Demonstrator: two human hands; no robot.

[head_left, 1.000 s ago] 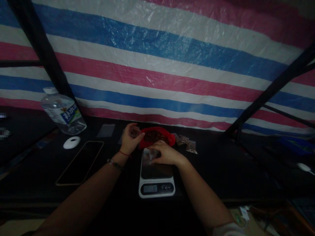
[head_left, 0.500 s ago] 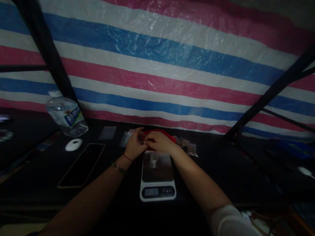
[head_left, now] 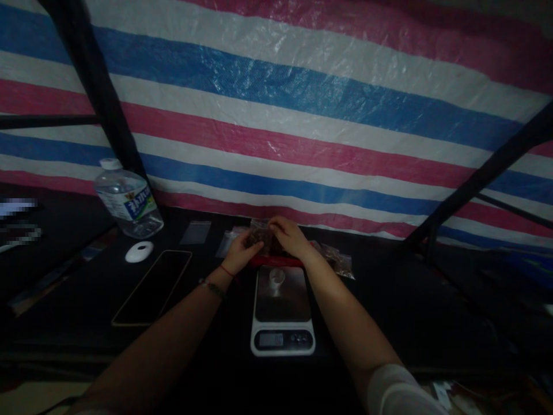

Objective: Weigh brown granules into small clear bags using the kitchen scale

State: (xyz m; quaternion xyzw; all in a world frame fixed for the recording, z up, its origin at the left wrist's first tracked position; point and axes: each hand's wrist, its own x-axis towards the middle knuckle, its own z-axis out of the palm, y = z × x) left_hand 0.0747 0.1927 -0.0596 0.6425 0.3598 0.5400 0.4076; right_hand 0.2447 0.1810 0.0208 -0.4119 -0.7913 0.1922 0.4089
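A small clear zip bag with brown contents is upright above the red tray. My left hand is closed on the bag's left side, the thumb lying across its front. At the upper right edge of the bag, my right hand pinches with thumb and fingers. Below both hands stands a white kitchen scale with a metal top and a lit display. A small clear cup rests on its plate. My hands hide much of the tray and what lies in it.
Filled small bags lie right of the tray. Flat clear bags are to the left. Farther left are a phone, a white earbud case and a large plastic bottle. A striped tarp hangs behind the table.
The filled zip bag now shows raised between my hands. My right hand has moved up to its top edge. The view has shifted slightly, so the table things appear farther right.
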